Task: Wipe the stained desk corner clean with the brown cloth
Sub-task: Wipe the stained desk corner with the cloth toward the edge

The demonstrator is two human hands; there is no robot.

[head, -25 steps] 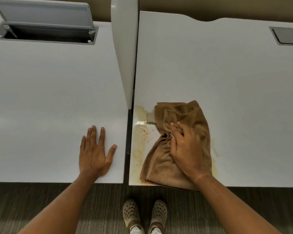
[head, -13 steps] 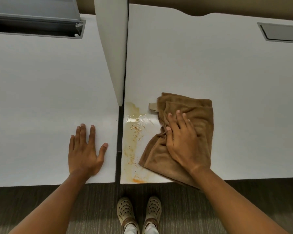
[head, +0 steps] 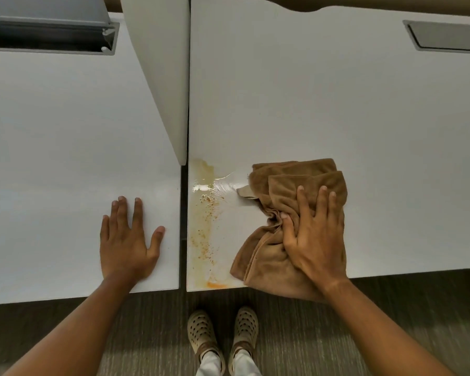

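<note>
A crumpled brown cloth [head: 296, 183] lies on the right white desk [head: 337, 104] near its front left corner, its lower edge hanging over the front edge. My right hand [head: 312, 234] presses down on the cloth, thumb bunching a fold. A yellow-orange stain [head: 205, 226] with crumbs and a wet sheen runs along the desk's left edge, left of the cloth and uncovered. My left hand [head: 129, 240] rests flat with fingers spread on the left desk [head: 65, 158], holding nothing.
A white divider panel [head: 163, 77] stands between the two desks, ending just behind the stain. A narrow gap separates the desks. An open cable tray [head: 49, 36] sits at the back left, a closed hatch [head: 445, 36] at the back right. My shoes [head: 223, 335] stand on grey carpet below.
My right hand has dragged the cloth to the right, away from the desk's left edge, uncovering more of the stain and leaving a wet streak. My left hand stays flat on the left desk.
</note>
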